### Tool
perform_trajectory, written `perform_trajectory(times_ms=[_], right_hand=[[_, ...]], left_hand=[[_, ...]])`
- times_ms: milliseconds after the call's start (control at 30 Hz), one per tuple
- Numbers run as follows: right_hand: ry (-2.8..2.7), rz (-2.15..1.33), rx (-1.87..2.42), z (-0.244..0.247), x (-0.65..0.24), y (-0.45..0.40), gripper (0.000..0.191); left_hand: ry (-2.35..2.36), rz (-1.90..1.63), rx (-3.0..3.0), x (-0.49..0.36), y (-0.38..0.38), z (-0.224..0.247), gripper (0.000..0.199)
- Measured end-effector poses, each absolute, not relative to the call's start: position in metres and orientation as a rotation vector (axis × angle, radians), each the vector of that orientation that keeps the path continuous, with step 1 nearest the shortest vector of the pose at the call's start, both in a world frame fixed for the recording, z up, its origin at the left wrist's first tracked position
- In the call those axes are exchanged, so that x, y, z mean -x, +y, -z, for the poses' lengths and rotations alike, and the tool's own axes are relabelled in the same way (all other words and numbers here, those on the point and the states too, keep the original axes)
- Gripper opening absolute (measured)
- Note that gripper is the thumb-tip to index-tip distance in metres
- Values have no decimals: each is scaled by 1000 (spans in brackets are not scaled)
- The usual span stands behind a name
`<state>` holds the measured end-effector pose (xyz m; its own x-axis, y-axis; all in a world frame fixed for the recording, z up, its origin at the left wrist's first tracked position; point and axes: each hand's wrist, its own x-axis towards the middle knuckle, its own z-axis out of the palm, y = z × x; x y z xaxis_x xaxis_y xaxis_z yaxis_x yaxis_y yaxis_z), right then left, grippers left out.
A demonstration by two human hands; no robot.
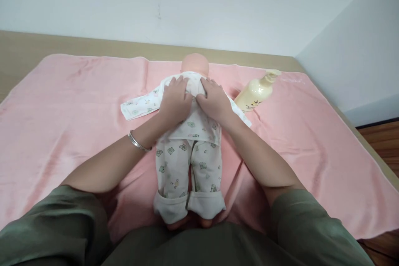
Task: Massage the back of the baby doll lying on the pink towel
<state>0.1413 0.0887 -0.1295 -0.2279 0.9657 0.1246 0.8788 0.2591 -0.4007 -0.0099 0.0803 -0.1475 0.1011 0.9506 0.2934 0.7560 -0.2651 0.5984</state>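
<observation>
A baby doll [195,64] lies stretched out with its bare head away from me; only a smooth, faceless side of the head shows. It wears a white printed top [195,126] and matching trousers [174,166] with turned-up cuffs. My left hand [176,100] rests on the upper left of the top, fingers laid out on the cloth. Opposite it, my right hand [215,100] lies on the upper right part, its fingers also extended. Both thumbs point inward, near the middle of the top. One sleeve [140,104] spreads out to the left.
Pink cloth [81,133] covers most of the table [25,50] under the doll. A cream pump bottle [257,91] leans or lies tilted beside the right sleeve. The white wall [218,8] stands behind the table's far edge. Wooden floor [380,141] shows at right.
</observation>
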Motion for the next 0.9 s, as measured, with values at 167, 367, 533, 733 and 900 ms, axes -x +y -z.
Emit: perform_trajectory(times_ms=[167, 367, 533, 733, 900], right_hand=[[-2111, -350, 1730, 132, -152, 105, 56], [-2252, -219, 1678, 128, -128, 65, 66], [-2331, -289, 1578, 128, -122, 59, 66], [-2163, -365, 1650, 137, -147, 108, 64], [-2213, -279, 1696, 138, -135, 90, 64]], left_hand=[[1676, -753, -2203, -9, 52, 139, 64], [1646, -903, -1967, 16, 88, 141, 61], [1702, -986, -1902, 23, 101, 150, 61], [1744, -779, -2182, -6, 60, 143, 66], [1714, -800, -2045, 2, 74, 143, 67]])
